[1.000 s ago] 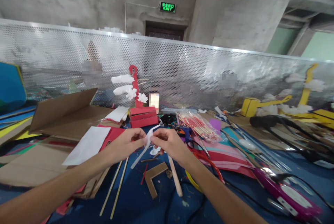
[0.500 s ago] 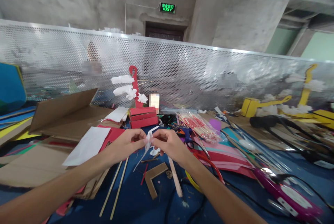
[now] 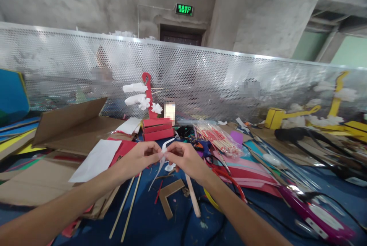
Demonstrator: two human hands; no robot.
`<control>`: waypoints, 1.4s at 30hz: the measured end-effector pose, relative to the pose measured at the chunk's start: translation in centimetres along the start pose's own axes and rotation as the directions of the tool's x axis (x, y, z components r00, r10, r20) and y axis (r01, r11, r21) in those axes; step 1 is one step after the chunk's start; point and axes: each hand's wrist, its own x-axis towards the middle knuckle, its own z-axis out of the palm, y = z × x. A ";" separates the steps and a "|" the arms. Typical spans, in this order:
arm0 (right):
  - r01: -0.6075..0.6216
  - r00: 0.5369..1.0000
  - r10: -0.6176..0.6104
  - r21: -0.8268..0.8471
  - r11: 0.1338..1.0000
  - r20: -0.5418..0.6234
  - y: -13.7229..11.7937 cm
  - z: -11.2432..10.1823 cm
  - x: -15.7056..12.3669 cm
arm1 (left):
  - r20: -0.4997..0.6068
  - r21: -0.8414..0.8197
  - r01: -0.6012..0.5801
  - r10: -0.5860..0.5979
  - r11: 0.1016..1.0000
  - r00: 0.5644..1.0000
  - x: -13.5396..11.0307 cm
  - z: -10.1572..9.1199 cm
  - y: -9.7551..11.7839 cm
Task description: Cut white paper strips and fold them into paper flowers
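My left hand [image 3: 146,156] and my right hand [image 3: 185,158] meet at the centre, fingertips pinching a thin strip of white paper [image 3: 164,148] between them. The strip looks twisted where I grip it; one end sticks up and a thin tail hangs below. Behind my hands stands a red cardboard model [image 3: 149,102], a box base with an upright post curled at the top. White paper pieces [image 3: 134,87] stick out from its left side. Beneath my hands lie an L-shaped cardboard piece [image 3: 165,199], a pale round stick [image 3: 193,198] and two thin wooden sticks [image 3: 132,207].
Cardboard sheets [image 3: 25,181] and white paper [image 3: 96,160] cover the left. A bag of red-and-white sticks [image 3: 219,139], a blue glue gun [image 3: 205,148], cords and a purple device [image 3: 318,215] lie right. Yellow models [image 3: 273,118] stand farther right. A perforated metal screen [image 3: 200,81] runs behind.
The strip has turned slightly between my fingertips and looks more tightly twisted; its lower tail has shifted a little. Both hands stay in nearly the same place.
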 end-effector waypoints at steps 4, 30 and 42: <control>-0.003 1.000 0.003 0.002 1.000 0.004 0.0 -0.1 -0.1 | -0.011 -0.007 0.014 -0.014 1.000 1.000 0.0 0.0 -0.1; -0.007 0.999 0.006 -0.020 1.000 -0.041 -0.3 0.3 -0.1 | -0.043 0.136 -0.020 0.026 0.991 0.999 -0.5 -0.2 1.1; 0.048 0.999 -0.049 -0.147 0.988 -0.003 -0.6 0.3 -0.4 | -0.002 0.221 -0.084 0.087 0.972 0.996 -0.4 0.2 0.9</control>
